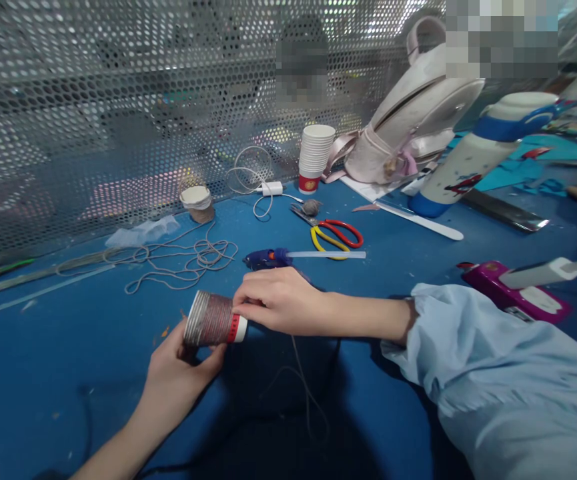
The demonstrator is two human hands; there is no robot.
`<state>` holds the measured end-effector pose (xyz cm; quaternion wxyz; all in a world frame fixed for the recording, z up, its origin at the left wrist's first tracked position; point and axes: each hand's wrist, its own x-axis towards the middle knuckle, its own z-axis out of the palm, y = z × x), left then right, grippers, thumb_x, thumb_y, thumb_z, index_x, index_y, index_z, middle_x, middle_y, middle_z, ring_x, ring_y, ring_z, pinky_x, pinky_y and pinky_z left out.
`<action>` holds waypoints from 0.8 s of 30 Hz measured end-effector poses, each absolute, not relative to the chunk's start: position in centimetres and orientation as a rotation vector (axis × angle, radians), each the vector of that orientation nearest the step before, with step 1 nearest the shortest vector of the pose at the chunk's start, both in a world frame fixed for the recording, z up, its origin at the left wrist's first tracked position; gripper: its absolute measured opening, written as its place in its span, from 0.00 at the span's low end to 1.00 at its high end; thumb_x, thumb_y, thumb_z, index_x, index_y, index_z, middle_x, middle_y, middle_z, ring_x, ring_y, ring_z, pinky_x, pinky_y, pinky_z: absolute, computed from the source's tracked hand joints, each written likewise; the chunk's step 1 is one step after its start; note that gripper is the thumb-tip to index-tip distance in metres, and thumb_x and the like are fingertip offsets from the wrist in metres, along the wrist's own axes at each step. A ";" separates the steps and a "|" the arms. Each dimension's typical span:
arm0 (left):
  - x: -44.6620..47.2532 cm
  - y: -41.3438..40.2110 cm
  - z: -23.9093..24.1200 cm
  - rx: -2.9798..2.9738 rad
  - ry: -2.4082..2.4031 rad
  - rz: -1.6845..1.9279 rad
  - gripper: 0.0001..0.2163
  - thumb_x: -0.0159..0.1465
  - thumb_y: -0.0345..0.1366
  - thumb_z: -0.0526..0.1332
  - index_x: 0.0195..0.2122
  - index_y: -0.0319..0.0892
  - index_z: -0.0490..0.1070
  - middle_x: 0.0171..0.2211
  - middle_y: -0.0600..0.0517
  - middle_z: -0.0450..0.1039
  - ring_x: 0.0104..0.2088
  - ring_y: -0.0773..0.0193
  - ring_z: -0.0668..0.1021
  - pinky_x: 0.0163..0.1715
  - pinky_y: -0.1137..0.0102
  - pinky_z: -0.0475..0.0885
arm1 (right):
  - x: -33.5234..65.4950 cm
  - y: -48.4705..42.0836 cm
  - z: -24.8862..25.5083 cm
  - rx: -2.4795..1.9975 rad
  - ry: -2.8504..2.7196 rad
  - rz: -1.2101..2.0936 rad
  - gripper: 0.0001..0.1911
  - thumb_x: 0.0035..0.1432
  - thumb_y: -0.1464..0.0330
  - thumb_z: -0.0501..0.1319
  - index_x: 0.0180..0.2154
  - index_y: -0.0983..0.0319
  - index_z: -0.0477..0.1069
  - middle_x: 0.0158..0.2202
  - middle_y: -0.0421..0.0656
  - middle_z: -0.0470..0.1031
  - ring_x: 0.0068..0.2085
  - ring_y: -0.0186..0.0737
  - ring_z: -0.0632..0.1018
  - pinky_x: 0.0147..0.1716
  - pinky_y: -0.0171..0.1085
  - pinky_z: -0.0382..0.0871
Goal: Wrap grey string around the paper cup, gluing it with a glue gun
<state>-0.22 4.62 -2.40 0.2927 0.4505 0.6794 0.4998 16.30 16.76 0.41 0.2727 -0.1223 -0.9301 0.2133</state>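
Observation:
A paper cup (214, 320) wound with grey string lies on its side above the blue table (43, 373), its red-and-white base pointing right. My left hand (178, 373) holds it from below, fingers closed round its rim end. My right hand (278, 300) pinches the cup's base end, fingers pressed together. A thin string (304, 380) hangs down from the cup under my right wrist. A blue glue gun (273, 258) with a clear glue stick lies just behind my right hand.
Loose grey string (188, 257) lies in a tangle to the left. Scissors (335, 233), a stack of paper cups (314, 157), a wrapped cup (198, 203), a white charger cable (268, 190), a pink bag (413, 127) and a white bottle (473, 157) stand behind. A perforated metal screen (93, 100) backs the table.

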 end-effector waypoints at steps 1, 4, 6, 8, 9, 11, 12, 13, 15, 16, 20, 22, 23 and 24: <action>-0.2 4.6 -2.4 1.206 1.808 1.334 0.09 0.44 0.35 0.67 0.27 0.41 0.72 0.22 0.57 0.74 0.23 0.67 0.75 0.25 0.74 0.72 | 16.3 16.8 0.4 -0.331 -2.507 0.577 0.06 0.61 0.73 0.58 0.33 0.65 0.73 0.31 0.41 0.75 0.31 0.32 0.71 0.31 0.30 0.61; -0.2 4.6 -2.4 1.219 1.802 1.336 0.09 0.45 0.35 0.67 0.28 0.42 0.72 0.23 0.56 0.75 0.24 0.66 0.76 0.27 0.73 0.73 | 16.3 16.7 0.6 -0.343 -2.517 0.588 0.06 0.61 0.73 0.58 0.33 0.64 0.73 0.31 0.41 0.75 0.32 0.32 0.72 0.32 0.30 0.62; -0.2 4.5 -2.5 1.226 1.809 1.336 0.10 0.45 0.35 0.67 0.29 0.42 0.73 0.24 0.55 0.76 0.25 0.65 0.77 0.28 0.72 0.74 | 16.3 16.7 0.6 -0.347 -2.510 0.602 0.06 0.61 0.73 0.58 0.33 0.65 0.73 0.31 0.41 0.75 0.32 0.31 0.72 0.32 0.30 0.62; -0.2 4.5 -2.4 1.225 1.821 1.340 0.10 0.44 0.35 0.67 0.30 0.42 0.73 0.24 0.55 0.77 0.25 0.64 0.77 0.28 0.72 0.74 | 16.3 16.8 0.6 -0.354 -2.497 0.619 0.05 0.60 0.74 0.58 0.33 0.65 0.73 0.31 0.41 0.75 0.31 0.31 0.72 0.31 0.30 0.62; -0.1 4.6 -2.4 1.219 1.825 1.345 0.10 0.44 0.35 0.67 0.29 0.42 0.73 0.24 0.55 0.77 0.25 0.64 0.77 0.28 0.72 0.74 | 16.4 16.8 0.6 -0.357 -2.495 0.627 0.05 0.60 0.74 0.58 0.33 0.65 0.73 0.31 0.41 0.75 0.31 0.31 0.72 0.31 0.30 0.62; 0.0 4.6 -2.2 1.203 1.826 1.359 0.11 0.43 0.35 0.67 0.29 0.42 0.74 0.24 0.55 0.77 0.25 0.64 0.78 0.29 0.72 0.74 | 16.4 16.8 0.6 -0.362 -2.494 0.635 0.06 0.60 0.74 0.58 0.33 0.65 0.74 0.31 0.41 0.75 0.31 0.31 0.72 0.31 0.30 0.62; 0.0 4.7 -2.1 1.195 1.823 1.364 0.11 0.43 0.35 0.67 0.29 0.42 0.74 0.25 0.55 0.78 0.25 0.64 0.78 0.29 0.72 0.74 | 16.4 16.8 0.6 -0.363 -2.494 0.638 0.06 0.60 0.74 0.58 0.33 0.65 0.74 0.31 0.41 0.75 0.31 0.31 0.72 0.31 0.30 0.62; 0.0 4.7 -2.0 1.188 1.821 1.365 0.11 0.43 0.35 0.67 0.29 0.42 0.74 0.25 0.54 0.78 0.25 0.64 0.78 0.29 0.72 0.74 | 16.4 16.8 0.6 -0.365 -2.493 0.642 0.06 0.60 0.74 0.58 0.33 0.65 0.74 0.31 0.41 0.75 0.31 0.31 0.72 0.31 0.30 0.62; 0.2 4.7 -1.8 1.174 1.822 1.363 0.11 0.42 0.34 0.67 0.29 0.42 0.74 0.25 0.54 0.78 0.26 0.64 0.78 0.30 0.73 0.74 | 16.3 16.8 0.6 -0.372 -2.491 0.655 0.06 0.60 0.74 0.59 0.33 0.65 0.74 0.31 0.41 0.75 0.31 0.31 0.72 0.31 0.30 0.61; 0.2 4.8 -1.7 1.162 1.820 1.363 0.11 0.42 0.34 0.67 0.29 0.42 0.75 0.25 0.54 0.78 0.26 0.64 0.79 0.30 0.73 0.74 | 16.3 16.7 0.7 -0.379 -2.491 0.664 0.05 0.59 0.74 0.59 0.33 0.65 0.74 0.31 0.41 0.75 0.31 0.31 0.71 0.31 0.30 0.61; 0.4 4.8 -1.4 1.113 1.819 1.381 0.11 0.41 0.34 0.68 0.28 0.42 0.74 0.24 0.54 0.78 0.25 0.65 0.78 0.29 0.74 0.74 | 16.3 16.7 0.9 -0.406 -2.494 0.715 0.04 0.58 0.75 0.60 0.32 0.65 0.74 0.30 0.40 0.75 0.29 0.29 0.70 0.29 0.29 0.59; 0.3 4.7 -1.5 1.129 1.809 1.383 0.11 0.41 0.34 0.68 0.28 0.41 0.75 0.24 0.54 0.78 0.25 0.65 0.78 0.29 0.74 0.74 | 16.3 16.7 1.0 -0.423 -2.491 0.740 0.04 0.57 0.75 0.61 0.32 0.65 0.74 0.29 0.39 0.74 0.28 0.29 0.69 0.29 0.29 0.59; 0.3 4.7 -1.6 1.149 1.798 1.382 0.11 0.41 0.34 0.68 0.28 0.41 0.75 0.24 0.54 0.78 0.25 0.65 0.78 0.29 0.74 0.74 | 16.3 16.7 1.0 -0.435 -2.490 0.749 0.03 0.57 0.75 0.61 0.32 0.65 0.74 0.29 0.39 0.74 0.28 0.28 0.69 0.29 0.29 0.58; 0.2 4.6 -1.7 1.170 1.785 1.381 0.11 0.42 0.33 0.67 0.28 0.41 0.75 0.25 0.54 0.78 0.26 0.64 0.78 0.30 0.73 0.74 | 16.3 16.7 1.0 -0.447 -2.492 0.756 0.03 0.57 0.75 0.61 0.32 0.65 0.74 0.29 0.38 0.73 0.28 0.28 0.68 0.29 0.29 0.58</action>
